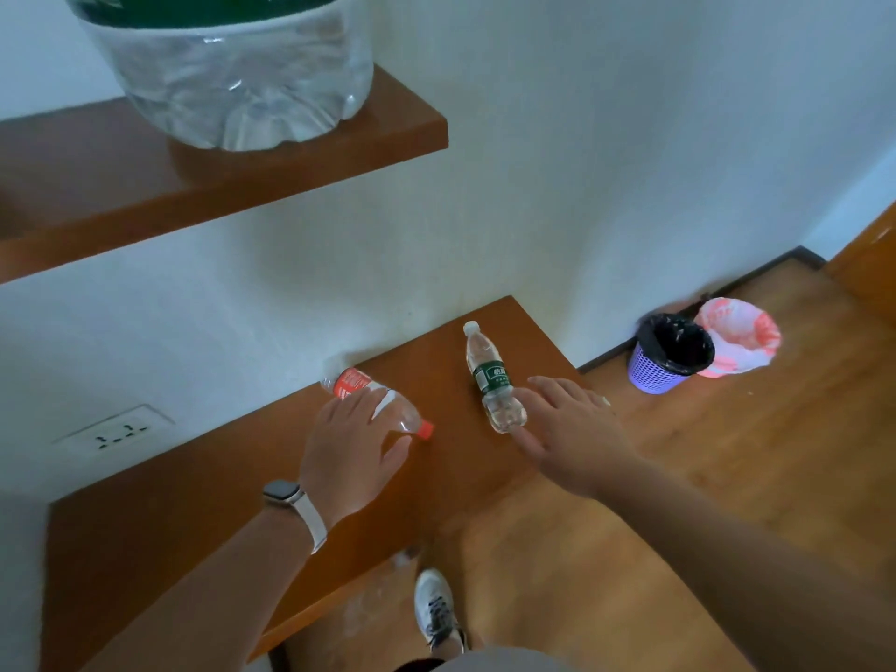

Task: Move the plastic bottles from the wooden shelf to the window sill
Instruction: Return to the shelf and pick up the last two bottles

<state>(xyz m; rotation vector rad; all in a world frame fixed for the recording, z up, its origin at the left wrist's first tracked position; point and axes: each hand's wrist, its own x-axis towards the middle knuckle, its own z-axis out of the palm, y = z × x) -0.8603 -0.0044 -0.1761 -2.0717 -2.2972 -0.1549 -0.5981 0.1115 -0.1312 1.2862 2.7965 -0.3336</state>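
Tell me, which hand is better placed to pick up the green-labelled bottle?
The right hand, probably. Its open fingers already reach beside the base of the green-labelled bottle lying on the lower shelf. The left hand is over the red-capped bottle, farther off.

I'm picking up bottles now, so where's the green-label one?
The green-label bottle lies on the lower wooden shelf near its right end, right of the red-label bottle, just beside the right hand.
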